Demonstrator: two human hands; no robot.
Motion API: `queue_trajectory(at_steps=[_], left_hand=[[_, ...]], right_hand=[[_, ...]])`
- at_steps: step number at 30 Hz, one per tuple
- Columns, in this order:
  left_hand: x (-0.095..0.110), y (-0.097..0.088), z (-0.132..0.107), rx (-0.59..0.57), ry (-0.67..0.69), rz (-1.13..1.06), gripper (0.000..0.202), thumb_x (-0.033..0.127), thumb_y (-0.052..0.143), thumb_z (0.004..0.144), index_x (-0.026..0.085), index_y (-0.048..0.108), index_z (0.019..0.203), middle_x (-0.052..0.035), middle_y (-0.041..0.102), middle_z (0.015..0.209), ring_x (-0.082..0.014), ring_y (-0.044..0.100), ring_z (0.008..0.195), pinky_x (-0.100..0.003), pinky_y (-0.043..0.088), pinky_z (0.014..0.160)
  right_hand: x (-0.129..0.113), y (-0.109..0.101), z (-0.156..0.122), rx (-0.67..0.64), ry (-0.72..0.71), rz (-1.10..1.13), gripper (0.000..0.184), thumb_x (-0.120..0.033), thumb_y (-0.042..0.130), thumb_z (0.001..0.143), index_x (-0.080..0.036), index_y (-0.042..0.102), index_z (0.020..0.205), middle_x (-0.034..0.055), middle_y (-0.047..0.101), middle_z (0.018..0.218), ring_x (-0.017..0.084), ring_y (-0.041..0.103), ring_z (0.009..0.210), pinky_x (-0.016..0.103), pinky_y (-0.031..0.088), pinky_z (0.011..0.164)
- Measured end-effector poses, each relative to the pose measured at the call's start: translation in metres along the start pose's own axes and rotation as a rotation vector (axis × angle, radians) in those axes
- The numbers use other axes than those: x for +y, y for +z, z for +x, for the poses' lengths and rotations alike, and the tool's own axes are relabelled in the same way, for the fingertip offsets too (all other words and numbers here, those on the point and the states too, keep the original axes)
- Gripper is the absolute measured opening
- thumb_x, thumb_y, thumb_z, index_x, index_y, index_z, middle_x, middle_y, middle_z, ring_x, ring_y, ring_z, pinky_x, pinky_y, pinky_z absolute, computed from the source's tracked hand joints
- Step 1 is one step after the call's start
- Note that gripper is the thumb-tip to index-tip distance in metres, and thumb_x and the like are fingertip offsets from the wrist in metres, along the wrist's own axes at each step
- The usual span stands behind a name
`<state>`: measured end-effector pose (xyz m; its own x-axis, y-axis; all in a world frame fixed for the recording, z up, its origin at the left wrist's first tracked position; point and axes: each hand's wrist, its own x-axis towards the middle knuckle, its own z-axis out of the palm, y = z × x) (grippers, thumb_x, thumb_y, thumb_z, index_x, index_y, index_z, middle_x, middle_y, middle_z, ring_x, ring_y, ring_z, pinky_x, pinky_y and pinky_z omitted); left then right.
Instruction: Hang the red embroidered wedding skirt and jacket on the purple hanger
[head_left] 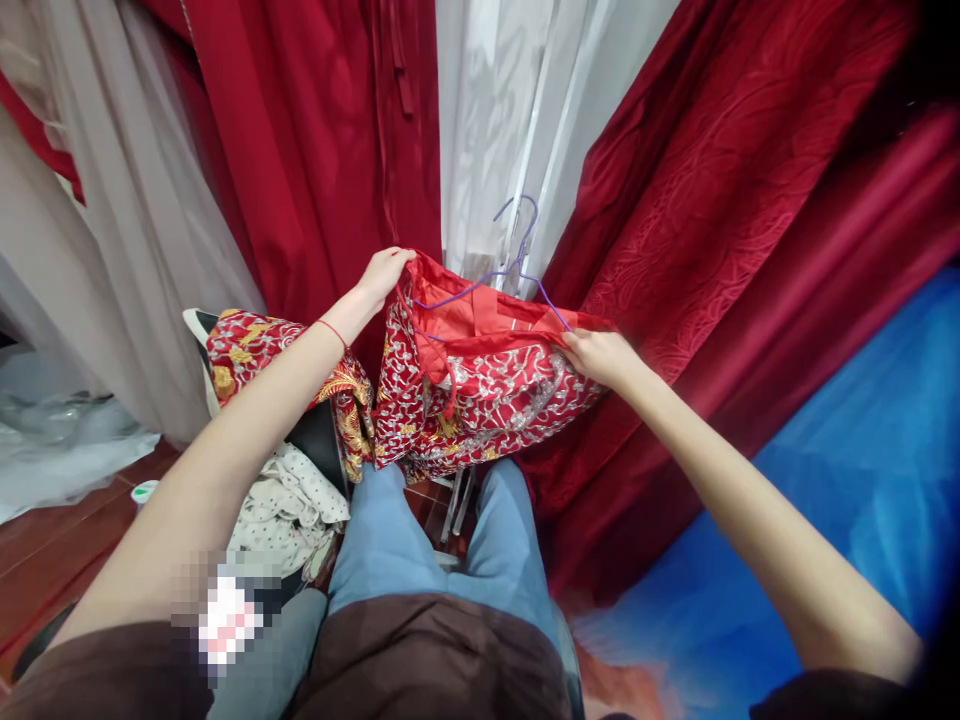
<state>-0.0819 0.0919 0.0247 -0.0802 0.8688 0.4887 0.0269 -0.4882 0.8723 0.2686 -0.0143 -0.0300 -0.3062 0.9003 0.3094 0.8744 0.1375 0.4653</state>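
A red skirt (510,395) with silver and gold embroidery hangs over my knees, its plain red lining showing at the top. My left hand (386,275) pinches the waistband at its left end. At the right end, my right hand (600,355) grips the same waistband, so the top is stretched between both hands. Inside the opening sits a purple wire hanger (520,265); its hook stands up above the waistband, and its right arm reaches down close to my right hand. A red tie cord dangles down the skirt's front.
Dark red garments (322,130) hang left and patterned red fabric (735,180) hangs right, with white fabric (487,110) between them. Blue tulle (847,500) spreads at lower right. Red-gold embroidered cloth (251,350) lies over a chair; dotted white cloth (289,510) lies below it.
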Motion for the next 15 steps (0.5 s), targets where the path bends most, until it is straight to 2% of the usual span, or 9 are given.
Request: queue_trajectory(at_steps=[4, 8, 11, 15], left_hand=[[-0.028, 0.02, -0.009, -0.171, -0.152, -0.031, 0.014, 0.017, 0.054, 0.086, 0.017, 0.055, 0.072, 0.001, 0.059, 0.066, -0.0134, 0.058, 0.063, -0.03, 0.051, 0.079], [-0.047, 0.044, -0.024, -0.25, -0.145, 0.057, 0.015, 0.02, 0.054, 0.091, 0.016, 0.057, 0.077, 0.0016, 0.059, 0.066, -0.013, 0.058, 0.064, -0.03, 0.051, 0.08], [-0.052, 0.056, -0.028, -0.243, -0.151, -0.003, 0.015, 0.019, 0.051, 0.095, 0.016, 0.057, 0.081, 0.0009, 0.06, 0.071, -0.0128, 0.06, 0.067, -0.03, 0.052, 0.081], [-0.05, 0.072, -0.03, -0.107, -0.162, -0.172, 0.013, 0.021, 0.045, 0.099, 0.017, 0.056, 0.092, -0.0034, 0.065, 0.087, -0.0155, 0.067, 0.087, -0.032, 0.052, 0.088]], right_hand=[[0.009, -0.008, -0.005, -0.03, 0.004, -0.092, 0.042, -0.03, 0.034, 0.098, -0.009, 0.067, 0.114, 0.0201, 0.074, 0.096, 0.028, 0.07, 0.083, 0.031, 0.035, 0.061], [0.016, -0.023, -0.013, -0.076, 0.014, -0.139, 0.042, -0.034, 0.036, 0.097, -0.011, 0.069, 0.112, 0.0193, 0.075, 0.092, 0.028, 0.07, 0.08, 0.032, 0.035, 0.061], [0.023, -0.034, -0.018, -0.093, -0.011, -0.175, 0.044, -0.037, 0.038, 0.098, -0.012, 0.07, 0.112, 0.0178, 0.075, 0.09, 0.028, 0.07, 0.08, 0.032, 0.034, 0.061], [0.036, -0.041, -0.018, -0.111, 0.004, -0.236, 0.045, -0.044, 0.04, 0.099, -0.014, 0.072, 0.109, 0.0163, 0.075, 0.089, 0.026, 0.07, 0.08, 0.03, 0.032, 0.062]])
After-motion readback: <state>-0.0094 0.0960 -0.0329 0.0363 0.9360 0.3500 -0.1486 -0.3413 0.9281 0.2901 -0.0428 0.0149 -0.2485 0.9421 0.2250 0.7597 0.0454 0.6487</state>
